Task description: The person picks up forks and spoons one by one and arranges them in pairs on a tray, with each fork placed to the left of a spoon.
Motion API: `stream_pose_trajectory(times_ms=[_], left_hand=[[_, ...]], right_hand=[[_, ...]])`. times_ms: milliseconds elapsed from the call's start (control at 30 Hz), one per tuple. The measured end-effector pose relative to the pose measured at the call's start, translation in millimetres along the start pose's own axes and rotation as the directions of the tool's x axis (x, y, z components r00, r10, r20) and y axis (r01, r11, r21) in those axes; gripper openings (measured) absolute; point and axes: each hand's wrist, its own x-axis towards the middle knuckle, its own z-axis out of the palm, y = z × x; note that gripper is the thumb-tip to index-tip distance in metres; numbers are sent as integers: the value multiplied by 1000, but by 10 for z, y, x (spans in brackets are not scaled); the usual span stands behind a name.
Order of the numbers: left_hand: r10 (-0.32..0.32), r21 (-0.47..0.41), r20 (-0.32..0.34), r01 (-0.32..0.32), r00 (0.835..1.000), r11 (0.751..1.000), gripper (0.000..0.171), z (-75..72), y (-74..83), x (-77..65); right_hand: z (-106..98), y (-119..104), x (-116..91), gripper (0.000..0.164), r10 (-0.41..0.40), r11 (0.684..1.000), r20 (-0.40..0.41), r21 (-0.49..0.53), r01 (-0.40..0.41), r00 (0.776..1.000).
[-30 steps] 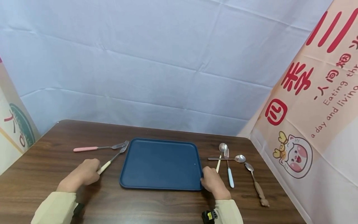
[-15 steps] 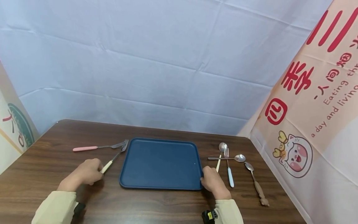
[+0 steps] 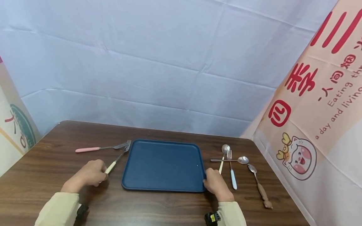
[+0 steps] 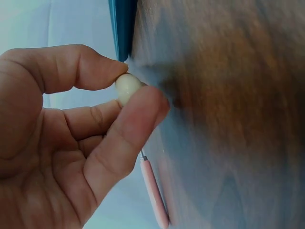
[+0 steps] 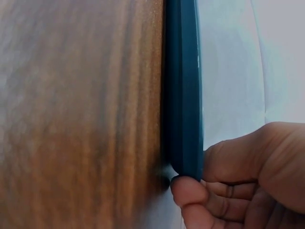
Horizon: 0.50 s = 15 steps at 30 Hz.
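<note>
My left hand (image 3: 94, 173) pinches the cream handle of a fork (image 3: 111, 167) between thumb and fingers, left of the blue tray (image 3: 162, 166). The tines point away, close to the tray's left rim. In the left wrist view the rounded end of the fork handle (image 4: 127, 88) shows between thumb and fingertips. My right hand (image 3: 216, 182) grips the tray's near right corner; the right wrist view has thumb and fingers at the tray edge (image 5: 186, 95). A pink-handled utensil (image 3: 88, 149) with a flat metal end lies beyond the left hand, its tip beside the tines.
Right of the tray, a cream-handled spoon (image 3: 225, 149), a blue-handled fork (image 3: 233, 179) and a metal spoon (image 3: 242, 160) lie crossed. A brown-handled spoon (image 3: 261, 190) lies farther right. Cloth hangs behind the brown table (image 3: 158, 207), with a printed banner (image 3: 308, 94) on the right.
The left hand has shifted slightly to the right, and the fork has moved and turned a little with it. The right hand and the tray look unmoved.
</note>
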Motion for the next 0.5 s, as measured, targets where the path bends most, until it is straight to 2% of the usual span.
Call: stream_pose_trajectory(times_ms=[300,500], left_hand=[[-31,-129,27,34,999,991,8,13,1,49],[-26,-119,13,27,1000,993,6,17,4,56]], right_hand=[[4,1,14,9,-4,1000,-1,6,4,1000],[-3,0,5,11,4,1000,5,6,-4,1000]])
